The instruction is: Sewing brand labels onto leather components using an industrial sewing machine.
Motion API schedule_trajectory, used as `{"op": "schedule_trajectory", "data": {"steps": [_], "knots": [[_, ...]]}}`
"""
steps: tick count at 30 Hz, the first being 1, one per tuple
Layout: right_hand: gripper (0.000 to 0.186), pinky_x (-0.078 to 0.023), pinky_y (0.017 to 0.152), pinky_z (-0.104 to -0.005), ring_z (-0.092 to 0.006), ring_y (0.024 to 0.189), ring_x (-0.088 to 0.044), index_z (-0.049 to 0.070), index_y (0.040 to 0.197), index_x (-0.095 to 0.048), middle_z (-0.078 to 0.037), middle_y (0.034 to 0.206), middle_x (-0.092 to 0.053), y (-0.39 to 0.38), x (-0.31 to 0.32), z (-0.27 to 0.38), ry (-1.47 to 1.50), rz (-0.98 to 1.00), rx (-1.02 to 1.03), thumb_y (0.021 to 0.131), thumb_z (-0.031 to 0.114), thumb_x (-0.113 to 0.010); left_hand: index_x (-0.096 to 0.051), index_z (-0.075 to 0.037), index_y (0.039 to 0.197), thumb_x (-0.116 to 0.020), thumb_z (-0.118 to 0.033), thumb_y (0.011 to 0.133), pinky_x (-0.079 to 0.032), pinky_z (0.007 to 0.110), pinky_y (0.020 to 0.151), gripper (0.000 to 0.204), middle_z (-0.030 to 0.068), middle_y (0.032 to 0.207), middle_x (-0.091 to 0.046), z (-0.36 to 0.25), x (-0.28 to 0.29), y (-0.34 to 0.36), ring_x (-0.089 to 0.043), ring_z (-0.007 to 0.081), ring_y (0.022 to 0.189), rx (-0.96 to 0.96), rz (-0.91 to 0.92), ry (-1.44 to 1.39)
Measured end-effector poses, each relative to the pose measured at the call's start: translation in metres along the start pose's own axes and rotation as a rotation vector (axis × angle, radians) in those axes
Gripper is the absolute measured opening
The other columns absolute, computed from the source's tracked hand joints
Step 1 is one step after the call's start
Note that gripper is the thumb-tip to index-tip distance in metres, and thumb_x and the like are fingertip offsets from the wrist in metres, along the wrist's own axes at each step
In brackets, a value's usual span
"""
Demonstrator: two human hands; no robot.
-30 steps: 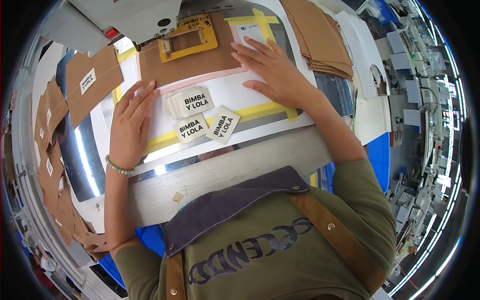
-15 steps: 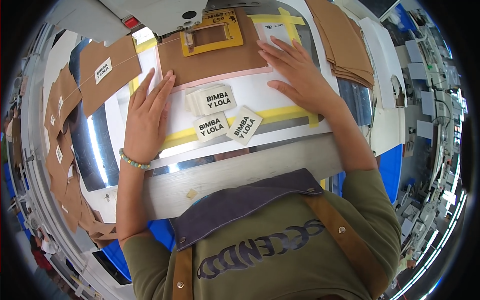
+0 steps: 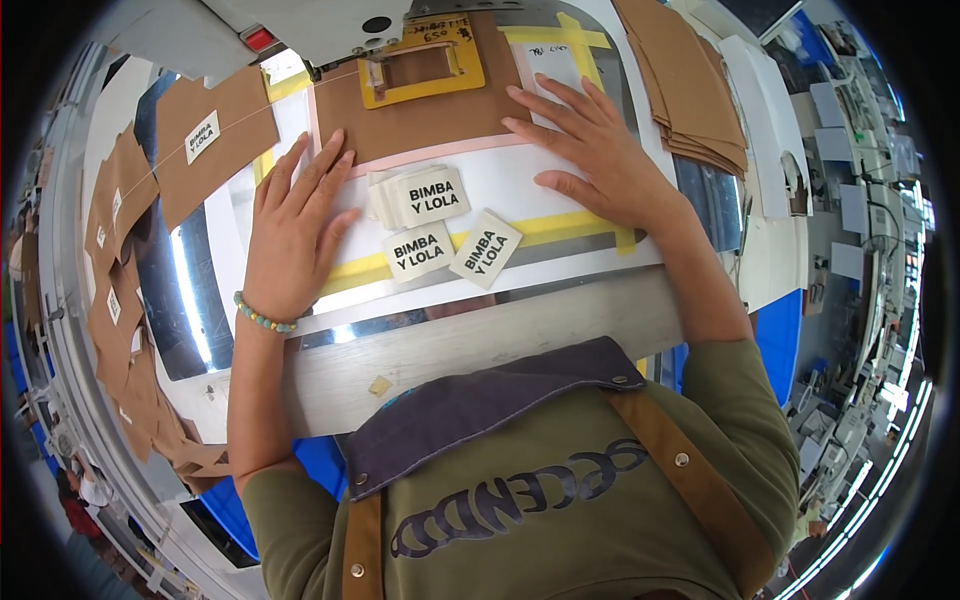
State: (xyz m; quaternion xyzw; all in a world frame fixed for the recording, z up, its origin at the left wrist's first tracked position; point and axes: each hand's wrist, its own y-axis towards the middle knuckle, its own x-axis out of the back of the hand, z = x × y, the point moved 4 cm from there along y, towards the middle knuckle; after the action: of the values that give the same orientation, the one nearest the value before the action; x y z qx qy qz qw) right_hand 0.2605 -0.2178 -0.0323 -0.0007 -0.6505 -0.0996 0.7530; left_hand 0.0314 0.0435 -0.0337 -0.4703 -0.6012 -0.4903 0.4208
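A brown panel (image 3: 430, 125) with a pink border lies on a white board (image 3: 540, 185) edged with yellow tape, under a sewing machine head (image 3: 322, 30). A yellow frame (image 3: 402, 98) with a rectangular opening sits on the panel beneath the machine. My left hand (image 3: 292, 240) lies flat, fingers apart, its fingertips on the panel's lower left edge. My right hand (image 3: 605, 165) is spread, fingertips on the panel's right side. Several cream printed labels (image 3: 420, 200) lie loose between my hands, some stacked.
A stack of brown pieces (image 3: 675, 85) lies at right beside white card (image 3: 750, 100). At left, brown pieces with labels (image 3: 215, 105) trail off the table, joined by thread. Blue bins (image 3: 775, 345) show below the table. A distant person (image 3: 95, 490) is at lower left.
The whole scene has shifted right in the picture as the view moved. My left thumb has spread out to the right, away from the fingers. Both hands stay on the panel's edges.
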Motion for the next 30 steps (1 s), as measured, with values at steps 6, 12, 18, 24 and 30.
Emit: {"op": "schedule_trajectory", "data": {"steps": [6,12,18,24,30], "knots": [[0.067,-0.013,0.135,-0.0585,-0.0351,0.165,-0.025,0.017,0.167,-0.044,-0.006,0.176,-0.036,-0.001,0.004,-0.009,0.281,-0.254,-0.037,0.109,0.048,-0.054,-0.057,-0.011,0.158,-0.069,-0.021,0.1,-0.033,0.05,0.128,0.06,0.0044,0.167,-0.053,-0.001,0.004,0.001,-0.041,0.036,0.157,0.006,-0.066,-0.055],[0.066,-0.014,0.135,-0.0583,-0.0314,0.164,-0.026,0.021,0.166,-0.046,-0.002,0.176,-0.037,-0.002,-0.007,-0.005,-0.015,-0.029,0.011,0.11,0.055,-0.053,-0.063,-0.014,0.153,-0.07,-0.02,0.1,-0.034,0.05,0.128,0.054,0.0021,0.165,-0.056,0.003,0.0,-0.001,-0.043,0.0356,0.156,-0.015,-0.033,-0.029],[0.061,-0.014,0.135,-0.0578,-0.0299,0.164,-0.027,0.023,0.163,-0.052,-0.001,0.175,-0.038,-0.003,-0.006,-0.004,-0.006,-0.062,-0.007,0.11,0.055,-0.053,-0.063,-0.012,0.152,-0.071,-0.021,0.101,-0.035,0.05,0.127,0.053,0.0037,0.165,-0.056,0.001,0.001,0.0,-0.044,0.0352,0.156,0.023,-0.1,-0.083],[0.059,-0.014,0.136,-0.0586,-0.0329,0.164,-0.026,0.023,0.16,-0.056,-0.002,0.175,-0.039,-0.004,-0.002,-0.005,0.042,-0.024,0.005,0.106,0.045,-0.062,-0.065,-0.011,0.15,-0.072,-0.021,0.1,-0.035,0.049,0.127,0.052,0.0047,0.163,-0.057,0.003,0.0,0.0,-0.045,0.035,0.155,-0.017,-0.047,-0.028],[0.061,-0.018,0.134,-0.058,-0.0333,0.163,-0.029,0.022,0.161,-0.055,-0.003,0.173,-0.043,-0.004,0.001,-0.005,0.055,-0.023,0.034,0.104,0.04,-0.066,-0.066,-0.01,0.15,-0.072,-0.02,0.1,-0.036,0.049,0.126,0.051,0.0052,0.163,-0.057,0.005,0.001,-0.001,-0.045,0.0351,0.155,-0.01,-0.052,-0.031]]}}
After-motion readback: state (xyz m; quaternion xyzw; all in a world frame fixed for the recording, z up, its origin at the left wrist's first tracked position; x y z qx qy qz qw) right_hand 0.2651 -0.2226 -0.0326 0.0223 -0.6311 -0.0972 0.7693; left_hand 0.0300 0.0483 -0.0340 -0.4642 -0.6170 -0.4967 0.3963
